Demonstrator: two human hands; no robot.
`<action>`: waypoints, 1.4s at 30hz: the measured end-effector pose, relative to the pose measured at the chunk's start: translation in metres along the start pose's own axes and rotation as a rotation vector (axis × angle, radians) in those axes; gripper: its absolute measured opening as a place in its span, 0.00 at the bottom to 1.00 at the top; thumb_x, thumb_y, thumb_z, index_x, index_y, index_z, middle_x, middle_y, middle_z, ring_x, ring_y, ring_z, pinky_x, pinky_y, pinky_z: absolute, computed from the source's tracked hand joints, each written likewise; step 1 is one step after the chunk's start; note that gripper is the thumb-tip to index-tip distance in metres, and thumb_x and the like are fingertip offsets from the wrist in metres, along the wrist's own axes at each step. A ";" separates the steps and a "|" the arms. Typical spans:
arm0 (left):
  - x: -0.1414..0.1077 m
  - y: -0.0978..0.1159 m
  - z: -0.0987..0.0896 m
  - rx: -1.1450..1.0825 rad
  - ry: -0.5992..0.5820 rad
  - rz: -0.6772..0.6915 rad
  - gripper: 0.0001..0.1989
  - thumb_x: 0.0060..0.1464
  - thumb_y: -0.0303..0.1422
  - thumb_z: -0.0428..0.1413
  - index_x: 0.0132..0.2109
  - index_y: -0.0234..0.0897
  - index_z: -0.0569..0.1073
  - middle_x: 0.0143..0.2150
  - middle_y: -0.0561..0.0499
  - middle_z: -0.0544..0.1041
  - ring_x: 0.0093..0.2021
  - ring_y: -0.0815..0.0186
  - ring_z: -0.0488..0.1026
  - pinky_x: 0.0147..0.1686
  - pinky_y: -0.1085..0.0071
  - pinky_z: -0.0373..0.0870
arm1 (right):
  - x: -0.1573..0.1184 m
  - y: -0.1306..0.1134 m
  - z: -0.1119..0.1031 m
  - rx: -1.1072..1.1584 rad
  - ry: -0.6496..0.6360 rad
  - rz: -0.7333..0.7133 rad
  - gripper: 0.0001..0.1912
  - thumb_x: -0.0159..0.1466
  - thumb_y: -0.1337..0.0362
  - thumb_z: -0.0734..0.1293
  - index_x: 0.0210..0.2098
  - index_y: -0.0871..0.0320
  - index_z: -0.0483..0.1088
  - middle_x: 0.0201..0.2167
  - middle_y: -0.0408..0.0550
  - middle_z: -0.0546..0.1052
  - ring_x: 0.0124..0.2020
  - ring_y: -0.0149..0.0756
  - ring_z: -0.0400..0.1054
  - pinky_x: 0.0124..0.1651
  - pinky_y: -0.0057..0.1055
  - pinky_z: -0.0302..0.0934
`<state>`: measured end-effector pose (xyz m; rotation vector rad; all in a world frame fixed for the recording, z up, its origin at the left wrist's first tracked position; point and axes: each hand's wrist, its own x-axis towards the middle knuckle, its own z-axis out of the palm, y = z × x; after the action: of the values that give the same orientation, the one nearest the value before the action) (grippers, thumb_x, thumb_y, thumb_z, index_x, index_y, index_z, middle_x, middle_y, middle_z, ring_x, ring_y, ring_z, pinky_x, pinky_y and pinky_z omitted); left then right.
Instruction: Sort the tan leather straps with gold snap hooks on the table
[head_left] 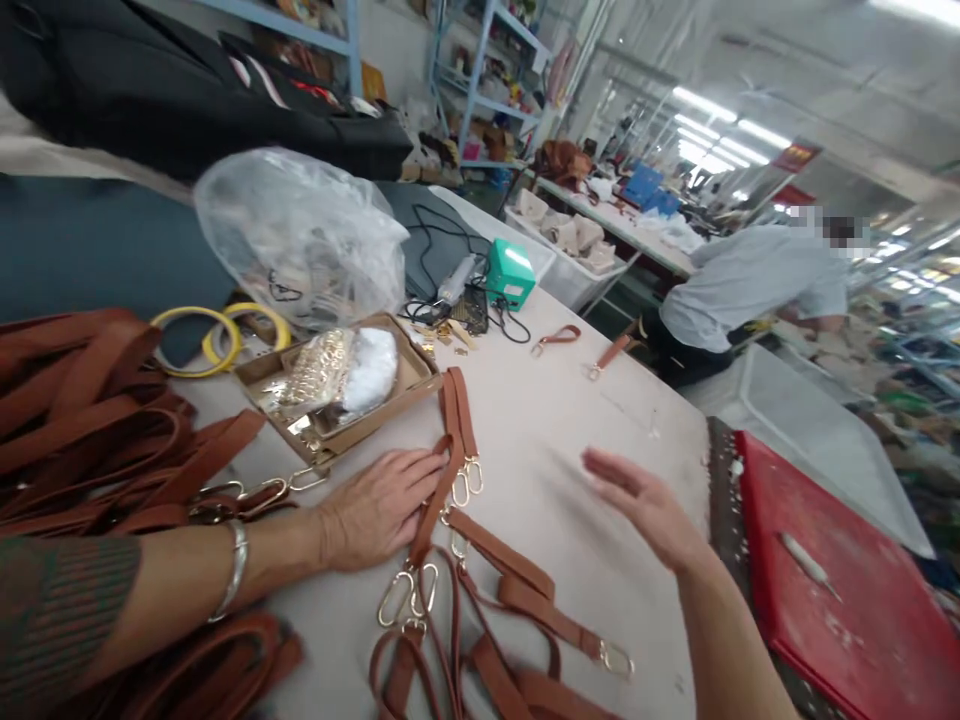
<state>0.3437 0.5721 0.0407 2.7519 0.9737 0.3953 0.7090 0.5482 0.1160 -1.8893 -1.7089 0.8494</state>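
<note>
My left hand [379, 510], with a bangle at its wrist, is low over the table, its fingers closed at a brown leather strap [431, 505] with gold clasps. The fingertips are partly hidden by the strap. My right hand [637, 500] hovers above the table on the right, slightly blurred, fingers stretched out and nothing in them. Between the hands lie more brown straps [506, 555] with gold oval clips [469, 480]. Another strap end with a gold ring [616, 658] points right. Big piles of brown straps [82, 430] lie to the left.
Behind my left hand stands a cardboard box [337, 425] holding bagged gold hardware. Yellow tape rolls [199, 340], a clear plastic bag [300, 235] and a green device [511, 272] with cables are farther back. A red board [840, 590] bears a white-handled tool [808, 565]. A person [750, 290] bends nearby.
</note>
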 end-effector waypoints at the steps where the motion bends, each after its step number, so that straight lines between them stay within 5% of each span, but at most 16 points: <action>1: 0.000 0.000 0.000 -0.009 -0.005 -0.004 0.23 0.59 0.31 0.50 0.61 0.35 0.65 0.64 0.44 0.67 0.63 0.56 0.62 0.63 0.57 0.59 | 0.029 0.006 -0.002 -0.069 0.146 0.018 0.27 0.62 0.53 0.66 0.58 0.57 0.68 0.56 0.58 0.73 0.56 0.50 0.68 0.57 0.51 0.63; 3: -0.001 0.000 0.002 -0.025 -0.019 -0.009 0.23 0.59 0.32 0.50 0.61 0.36 0.66 0.64 0.45 0.67 0.64 0.55 0.61 0.64 0.57 0.58 | 0.087 0.011 0.004 -0.170 0.295 0.038 0.29 0.63 0.56 0.64 0.61 0.61 0.64 0.59 0.64 0.68 0.59 0.55 0.64 0.58 0.57 0.59; 8: -0.002 -0.003 0.008 -0.044 -0.050 -0.001 0.23 0.61 0.35 0.48 0.62 0.34 0.65 0.66 0.44 0.65 0.66 0.53 0.57 0.65 0.55 0.54 | 0.212 -0.019 0.049 -0.337 0.365 -0.033 0.29 0.64 0.56 0.65 0.62 0.57 0.63 0.63 0.60 0.63 0.66 0.54 0.52 0.64 0.55 0.48; 11: -0.002 -0.004 0.011 -0.046 -0.034 -0.008 0.23 0.62 0.36 0.48 0.62 0.34 0.64 0.66 0.45 0.65 0.66 0.54 0.56 0.65 0.55 0.54 | 0.261 -0.035 0.077 -0.405 0.417 0.024 0.30 0.65 0.49 0.64 0.61 0.57 0.64 0.66 0.64 0.56 0.67 0.59 0.48 0.62 0.60 0.46; 14: -0.002 -0.005 0.012 -0.042 -0.019 -0.006 0.24 0.60 0.36 0.50 0.62 0.34 0.65 0.64 0.45 0.67 0.65 0.54 0.58 0.64 0.55 0.56 | 0.281 -0.031 0.092 -0.459 0.464 0.122 0.25 0.66 0.49 0.62 0.53 0.62 0.70 0.58 0.64 0.67 0.61 0.55 0.57 0.59 0.57 0.52; 18: -0.002 -0.005 0.014 -0.029 -0.001 0.001 0.25 0.58 0.37 0.52 0.61 0.35 0.66 0.64 0.45 0.67 0.65 0.55 0.59 0.63 0.57 0.58 | 0.272 -0.009 0.084 -0.504 0.544 0.240 0.18 0.68 0.57 0.60 0.43 0.66 0.73 0.44 0.64 0.75 0.51 0.50 0.68 0.55 0.50 0.58; 22: -0.003 -0.006 0.016 -0.001 0.008 0.005 0.25 0.58 0.38 0.52 0.61 0.35 0.66 0.64 0.45 0.67 0.65 0.55 0.57 0.64 0.58 0.57 | 0.254 0.020 0.059 -0.519 0.660 0.388 0.26 0.65 0.52 0.65 0.53 0.67 0.67 0.51 0.72 0.70 0.56 0.58 0.63 0.55 0.55 0.56; 25: -0.001 -0.005 0.014 0.003 0.003 0.007 0.24 0.60 0.39 0.51 0.61 0.35 0.66 0.63 0.46 0.68 0.64 0.56 0.58 0.64 0.59 0.55 | 0.251 0.039 0.047 -0.543 0.636 0.420 0.28 0.65 0.50 0.65 0.57 0.61 0.64 0.58 0.63 0.66 0.60 0.53 0.60 0.58 0.54 0.56; 29: 0.000 -0.004 0.009 -0.026 -0.042 -0.017 0.22 0.61 0.36 0.50 0.60 0.34 0.66 0.63 0.46 0.67 0.65 0.56 0.57 0.64 0.60 0.53 | 0.253 0.051 0.045 -0.594 0.544 0.390 0.19 0.70 0.54 0.61 0.51 0.61 0.69 0.53 0.54 0.71 0.56 0.45 0.65 0.59 0.50 0.58; 36: 0.000 -0.004 0.006 -0.086 -0.076 -0.004 0.23 0.61 0.34 0.48 0.61 0.30 0.65 0.66 0.42 0.64 0.66 0.53 0.56 0.66 0.56 0.53 | 0.225 0.027 0.066 -0.579 0.497 0.230 0.14 0.71 0.65 0.58 0.47 0.67 0.71 0.46 0.59 0.75 0.51 0.46 0.69 0.54 0.48 0.61; 38: -0.001 -0.006 0.005 -0.105 -0.059 0.019 0.24 0.59 0.31 0.49 0.61 0.29 0.64 0.65 0.40 0.65 0.65 0.52 0.57 0.66 0.56 0.55 | 0.204 0.014 0.080 -0.553 0.457 0.138 0.14 0.70 0.68 0.57 0.46 0.70 0.71 0.43 0.62 0.76 0.48 0.48 0.70 0.50 0.47 0.62; 42: -0.003 -0.010 0.006 -0.222 0.050 -0.017 0.26 0.58 0.24 0.45 0.64 0.31 0.59 0.64 0.41 0.65 0.65 0.58 0.59 0.66 0.59 0.56 | 0.148 -0.017 0.115 -0.508 0.330 -0.110 0.09 0.69 0.68 0.62 0.47 0.63 0.71 0.47 0.52 0.75 0.51 0.41 0.69 0.55 0.45 0.62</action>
<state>0.3373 0.5770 0.0319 2.5441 0.9047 0.5372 0.6227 0.6881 0.0254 -2.0729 -1.9067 0.0429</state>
